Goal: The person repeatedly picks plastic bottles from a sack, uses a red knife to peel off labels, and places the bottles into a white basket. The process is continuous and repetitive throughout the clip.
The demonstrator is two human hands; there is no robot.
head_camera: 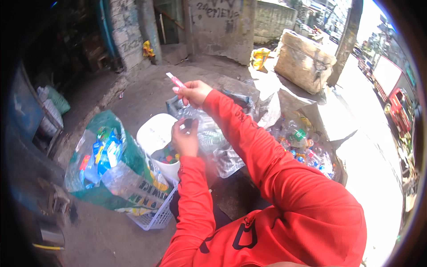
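Note:
In my right hand point(195, 93) is a slim pink-and-white tool point(176, 80), which looks like a snap-off utility knife, its pale end pointing up and left. Just below, my left hand point(185, 142) grips a small dark round piece point(188, 123), which looks like a bottle cap; whether a bottle hangs from it I cannot tell. A white bucket point(154, 128) stands beside my left hand, with colourful bottle caps point(170, 157) inside. Behind both hands, clear plastic bottles point(210, 133) fill a liner-covered container.
To the left, a green sack point(126, 133) of plastic waste rests in a white plastic basket point(155, 217). An opened sack of plastic bottles point(310, 153) lies to the right. Further back are a worn foam box point(303, 61), a post point(347, 43) and a concrete wall point(220, 36).

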